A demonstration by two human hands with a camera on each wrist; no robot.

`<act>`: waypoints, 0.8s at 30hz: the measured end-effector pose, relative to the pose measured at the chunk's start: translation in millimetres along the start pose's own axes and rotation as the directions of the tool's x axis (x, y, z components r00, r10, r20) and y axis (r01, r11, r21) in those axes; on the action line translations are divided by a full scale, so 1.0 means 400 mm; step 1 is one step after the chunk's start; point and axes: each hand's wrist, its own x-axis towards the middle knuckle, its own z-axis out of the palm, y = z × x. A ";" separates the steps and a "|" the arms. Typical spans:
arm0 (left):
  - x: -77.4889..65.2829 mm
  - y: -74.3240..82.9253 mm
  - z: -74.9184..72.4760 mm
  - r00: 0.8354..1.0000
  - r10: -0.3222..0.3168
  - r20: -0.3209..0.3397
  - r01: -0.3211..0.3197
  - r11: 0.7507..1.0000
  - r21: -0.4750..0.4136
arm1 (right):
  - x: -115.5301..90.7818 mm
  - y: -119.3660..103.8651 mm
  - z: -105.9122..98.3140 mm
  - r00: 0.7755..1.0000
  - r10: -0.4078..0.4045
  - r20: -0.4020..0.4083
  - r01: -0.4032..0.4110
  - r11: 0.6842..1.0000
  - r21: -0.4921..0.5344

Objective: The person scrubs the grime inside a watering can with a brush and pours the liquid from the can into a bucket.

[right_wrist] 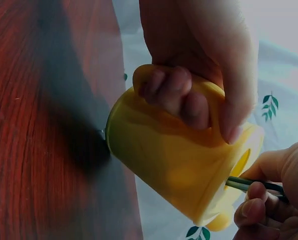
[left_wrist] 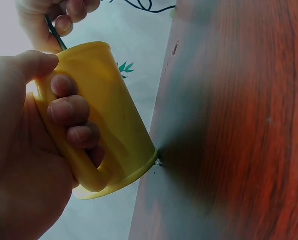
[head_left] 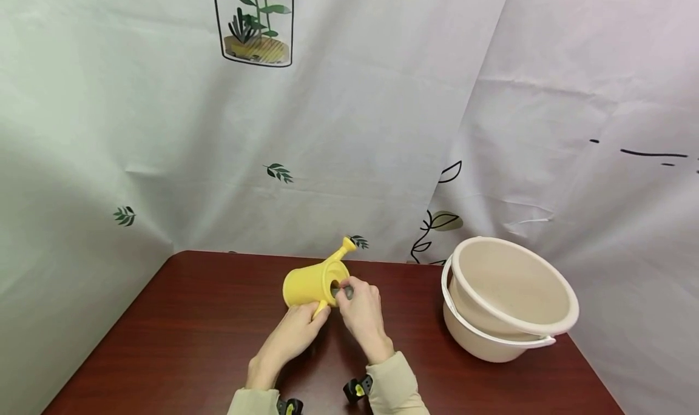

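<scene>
A yellow watering can (head_left: 306,286) is tilted on its side above the table, its open top toward the right and its spout pointing up and away. My left hand (head_left: 293,330) grips its handle, with the fingers curled round it in the left wrist view and the thumb near the rim. Between the fingers and thumb of my right hand (head_left: 363,310) is a slim dark green tool (right_wrist: 256,185). Its far end goes in through the can's opening and is hidden there, so its kind cannot be told.
Two cream basins sit stacked at the right of the dark red wooden table (head_left: 207,318). The upper basin (head_left: 513,284) leans inside the lower basin (head_left: 491,350), which has a bail handle. Behind the table hangs a white cloth (head_left: 349,130) with leaf prints.
</scene>
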 end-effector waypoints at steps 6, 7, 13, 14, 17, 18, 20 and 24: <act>0.002 -0.001 -0.002 1.000 -0.002 -0.002 0.002 1.000 0.004 | 0.003 -0.001 -0.011 1.000 0.009 0.003 -0.009 1.000 -0.009; 0.003 -0.001 -0.003 1.000 -0.001 -0.003 0.001 1.000 0.004 | 0.005 -0.003 -0.016 1.000 0.012 0.004 -0.012 1.000 -0.007; 0.006 0.002 -0.007 1.000 0.003 -0.020 -0.004 1.000 -0.005 | 0.012 -0.016 -0.042 1.000 0.005 -0.010 -0.005 1.000 -0.024; 0.006 0.001 -0.005 1.000 0.006 -0.023 -0.006 1.000 -0.001 | 0.012 -0.018 -0.047 1.000 -0.001 -0.015 0.001 1.000 -0.027; 0.005 -0.005 -0.001 1.000 0.003 -0.023 -0.003 1.000 0.003 | 0.012 -0.025 -0.062 1.000 -0.013 -0.024 0.012 1.000 -0.029; 0.005 -0.007 0.001 1.000 0.002 -0.021 -0.002 1.000 0.004 | 0.012 -0.027 -0.066 1.000 -0.015 -0.025 0.015 0.999 -0.033; 0.006 -0.010 0.003 1.000 0.001 -0.018 -0.001 1.000 0.007 | 0.012 -0.032 -0.075 0.999 -0.024 -0.023 0.023 0.999 -0.037; 0.006 -0.012 0.004 1.000 0.000 -0.014 0.000 1.000 0.000 | 0.011 -0.037 -0.083 1.000 -0.020 -0.002 0.020 0.999 -0.041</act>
